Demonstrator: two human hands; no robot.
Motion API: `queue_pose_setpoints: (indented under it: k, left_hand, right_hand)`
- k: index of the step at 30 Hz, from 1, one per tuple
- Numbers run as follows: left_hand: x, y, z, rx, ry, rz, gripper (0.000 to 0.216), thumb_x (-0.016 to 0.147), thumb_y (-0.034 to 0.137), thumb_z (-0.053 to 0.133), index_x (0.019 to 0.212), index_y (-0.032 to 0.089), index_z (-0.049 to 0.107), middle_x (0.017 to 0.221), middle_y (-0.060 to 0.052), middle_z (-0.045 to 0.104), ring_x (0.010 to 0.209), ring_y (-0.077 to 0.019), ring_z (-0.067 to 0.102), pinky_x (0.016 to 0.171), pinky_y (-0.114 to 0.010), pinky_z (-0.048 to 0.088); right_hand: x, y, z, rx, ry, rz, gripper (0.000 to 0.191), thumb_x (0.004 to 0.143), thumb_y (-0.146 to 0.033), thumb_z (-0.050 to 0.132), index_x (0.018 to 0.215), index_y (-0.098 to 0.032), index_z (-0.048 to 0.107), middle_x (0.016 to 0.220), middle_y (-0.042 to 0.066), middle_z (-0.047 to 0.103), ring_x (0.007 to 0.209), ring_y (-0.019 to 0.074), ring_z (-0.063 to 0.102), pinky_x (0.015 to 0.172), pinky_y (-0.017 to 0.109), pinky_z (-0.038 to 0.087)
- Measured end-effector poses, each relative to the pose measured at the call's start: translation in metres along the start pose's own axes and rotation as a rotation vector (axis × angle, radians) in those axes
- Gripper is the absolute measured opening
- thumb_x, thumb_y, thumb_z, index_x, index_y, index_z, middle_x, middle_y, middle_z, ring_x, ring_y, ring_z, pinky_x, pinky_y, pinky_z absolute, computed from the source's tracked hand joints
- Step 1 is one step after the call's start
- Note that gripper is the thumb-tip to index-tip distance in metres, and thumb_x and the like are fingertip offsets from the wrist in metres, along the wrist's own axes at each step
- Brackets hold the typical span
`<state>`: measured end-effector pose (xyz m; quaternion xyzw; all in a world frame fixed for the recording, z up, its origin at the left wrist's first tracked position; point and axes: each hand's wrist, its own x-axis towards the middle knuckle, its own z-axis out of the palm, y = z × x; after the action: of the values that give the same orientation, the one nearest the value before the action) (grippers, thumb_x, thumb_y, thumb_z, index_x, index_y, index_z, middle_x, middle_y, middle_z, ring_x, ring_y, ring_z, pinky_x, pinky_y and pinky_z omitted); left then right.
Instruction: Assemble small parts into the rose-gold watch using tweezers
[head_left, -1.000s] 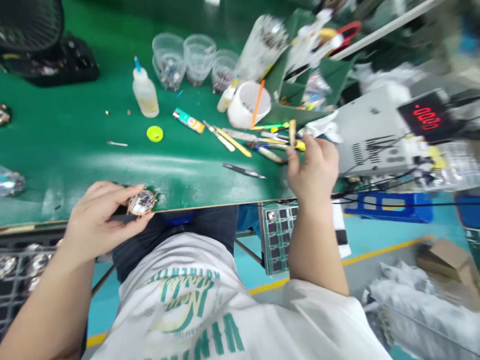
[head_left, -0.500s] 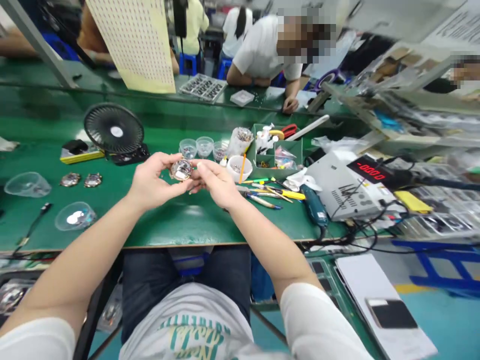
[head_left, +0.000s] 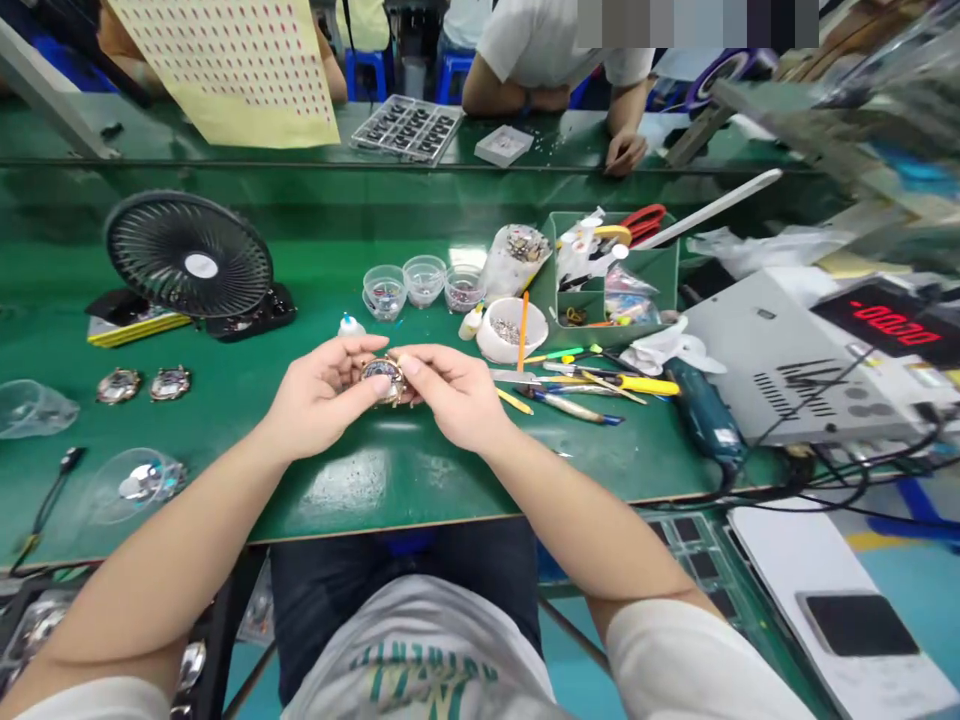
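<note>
A round watch case (head_left: pixel 383 377) with a rose-gold rim is held between both my hands above the green bench. My left hand (head_left: pixel 319 395) grips it from the left, thumb lying across its face. From the other side my right hand (head_left: pixel 454 390) pinches its edge, the thumb near the upper rim; some of its fingers are hidden behind. Two similar watch cases, one watch case (head_left: pixel 118 385) and another watch case (head_left: pixel 171 382), lie on the bench to the left. Just beyond my left fingers stands a small white-capped bottle (head_left: pixel 350 325).
A black fan (head_left: pixel 191 260) stands at the back left. Small clear cups (head_left: pixel 385 293), a white bowl of small parts (head_left: pixel 501 345) and a green organizer (head_left: pixel 652 290) line the back. Screwdrivers and tweezers (head_left: pixel 577 400) lie right of my hands. A co-worker's hand (head_left: pixel 626 150) rests across the divider.
The view has tilted down and come closer to the bench. Both hands still hold the watch case; my left thumb now lies over its face, which was more exposed before.
</note>
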<state>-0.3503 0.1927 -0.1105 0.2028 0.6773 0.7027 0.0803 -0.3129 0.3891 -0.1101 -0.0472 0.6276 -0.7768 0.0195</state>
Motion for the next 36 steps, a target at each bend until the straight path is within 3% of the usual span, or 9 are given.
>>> queue_pose_setpoints:
  k: [6,10,13,17,20,25,31,33,36]
  left_hand:
    - [0.006,-0.003,0.007,-0.203,0.048,-0.098,0.047,0.079,0.039,0.097,0.119,0.02,0.08,0.093,-0.005,0.081,0.071,-0.0161,0.075,0.069,-0.032,0.068]
    - [0.001,-0.005,0.013,-0.251,0.068,-0.076,0.043,0.078,0.036,0.098,0.112,0.02,0.079,0.092,-0.004,0.08,0.068,-0.0152,0.074,0.063,-0.029,0.067]
    - [0.0,-0.002,0.015,-0.267,0.079,-0.038,0.037,0.078,0.033,0.098,0.105,0.019,0.076,0.086,-0.002,0.078,0.062,-0.0126,0.072,0.058,-0.025,0.065]
    - [-0.001,0.002,0.016,-0.284,0.044,-0.03,0.034,0.08,0.033,0.097,0.101,0.019,0.074,0.081,-0.001,0.076,0.061,-0.0125,0.073,0.058,-0.024,0.066]
    - [-0.002,0.004,0.017,-0.268,0.029,-0.041,0.035,0.081,0.036,0.097,0.098,0.019,0.072,0.081,-0.001,0.076,0.061,-0.013,0.073,0.059,-0.025,0.066]
    - [-0.002,0.004,0.017,-0.269,0.013,-0.038,0.033,0.082,0.034,0.096,0.099,0.018,0.072,0.079,0.0,0.076,0.06,-0.0127,0.073,0.058,-0.023,0.066]
    - [-0.004,0.003,0.014,-0.282,0.028,-0.042,0.04,0.08,0.031,0.097,0.113,0.02,0.076,0.094,-0.003,0.079,0.065,-0.0118,0.075,0.063,-0.022,0.068]
    - [-0.004,0.003,0.011,-0.27,0.036,-0.065,0.04,0.08,0.031,0.097,0.112,0.021,0.077,0.096,-0.004,0.08,0.069,-0.0131,0.077,0.067,-0.024,0.069]
    - [-0.003,0.007,0.007,-0.278,0.107,-0.096,0.036,0.077,0.032,0.099,0.103,0.021,0.074,0.096,-0.003,0.082,0.077,-0.0174,0.081,0.073,-0.028,0.071]
  right_hand:
    - [0.001,0.01,-0.006,-0.149,0.085,-0.151,0.054,0.096,-0.067,0.075,0.126,-0.022,0.074,0.112,0.007,0.081,0.093,0.0175,0.078,0.089,0.036,0.068]
    - [-0.002,0.02,-0.002,-0.152,-0.026,-0.169,0.058,0.095,-0.063,0.078,0.136,-0.023,0.071,0.123,0.009,0.08,0.102,0.0203,0.078,0.092,0.038,0.069]
    - [-0.003,0.023,-0.001,-0.167,-0.025,-0.224,0.051,0.099,-0.056,0.075,0.138,-0.023,0.07,0.129,0.011,0.078,0.106,0.0201,0.078,0.095,0.039,0.068]
    - [-0.002,0.019,-0.002,-0.19,-0.011,-0.292,0.04,0.101,-0.051,0.075,0.13,-0.024,0.075,0.117,0.008,0.08,0.102,0.0186,0.077,0.093,0.038,0.068]
    - [-0.001,0.015,-0.002,-0.128,-0.002,-0.213,0.035,0.096,-0.054,0.08,0.112,-0.023,0.077,0.105,0.005,0.081,0.09,0.0178,0.077,0.088,0.038,0.069]
    - [-0.001,0.011,-0.001,-0.017,-0.061,-0.153,0.044,0.092,-0.056,0.084,0.12,-0.023,0.074,0.103,0.004,0.082,0.087,0.018,0.078,0.086,0.039,0.07]
    - [0.0,0.019,0.007,0.113,-0.015,-0.1,0.041,0.089,-0.059,0.087,0.096,-0.021,0.07,0.083,0.0,0.079,0.072,0.0161,0.077,0.075,0.034,0.068]
    - [0.001,0.016,0.005,-0.008,0.003,-0.159,0.042,0.092,-0.06,0.082,0.103,-0.021,0.071,0.088,0.001,0.079,0.074,0.0154,0.076,0.076,0.033,0.067]
    - [-0.009,0.0,-0.01,-0.421,0.055,-0.362,0.03,0.1,-0.048,0.076,0.11,-0.02,0.075,0.098,0.004,0.079,0.084,0.0151,0.074,0.081,0.03,0.064]
